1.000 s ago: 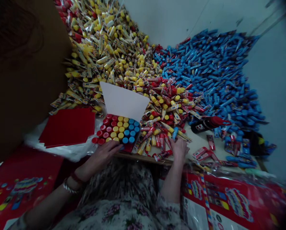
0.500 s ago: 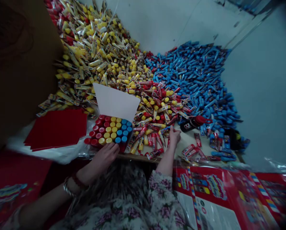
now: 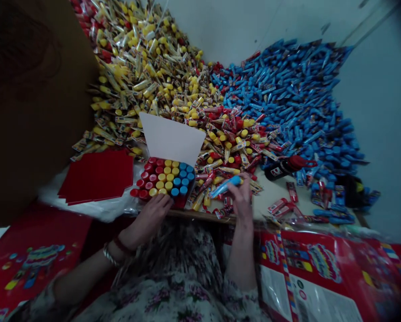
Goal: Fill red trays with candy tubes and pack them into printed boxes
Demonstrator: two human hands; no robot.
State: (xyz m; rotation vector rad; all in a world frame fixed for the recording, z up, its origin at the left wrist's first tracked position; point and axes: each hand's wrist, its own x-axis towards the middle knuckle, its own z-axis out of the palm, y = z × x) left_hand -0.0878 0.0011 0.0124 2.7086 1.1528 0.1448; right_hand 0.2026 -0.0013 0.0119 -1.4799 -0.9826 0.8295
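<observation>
Clock positions from frame centre. Biggest first: heap of yellow-and-cream wrapped candy tubes (image 3: 143, 76) at 11, heap of blue wrapped tubes (image 3: 287, 98) at 1 to 2, both banked against a pale wall (image 3: 378, 89). Mixed red-and-yellow tubes (image 3: 234, 143) spill between them toward 12. Brown cardboard panel (image 3: 32, 98) walls off 9 to 10. Red printed packaging (image 3: 308, 264) fills 4 to 5, more (image 3: 36, 264) at 7 to 8. Stack of red card sheets (image 3: 96, 176) at 9 sits on white plastic sheeting (image 3: 96, 209).

Centre: block of upright capped tubes (image 3: 163, 179), red, yellow and blue rows, with tilted white card (image 3: 172, 138) behind it, close to the table's wooden front edge (image 3: 200, 215). Left hand (image 3: 150, 219) at 7, fingers pressed together against the block's lower edge; firmness of grip cannot tell. Right hand (image 3: 242, 199) at 4 pinches a blue candy tube (image 3: 224, 187) between thumb and fingers, tube angled toward 9, tip just right of the block, not touching, loose tubes in the small gap. Open tabletop (image 3: 274, 197) at 3, just right of that hand, up to a dark bottle (image 3: 286, 167) and scattered red packets (image 3: 279, 206).
</observation>
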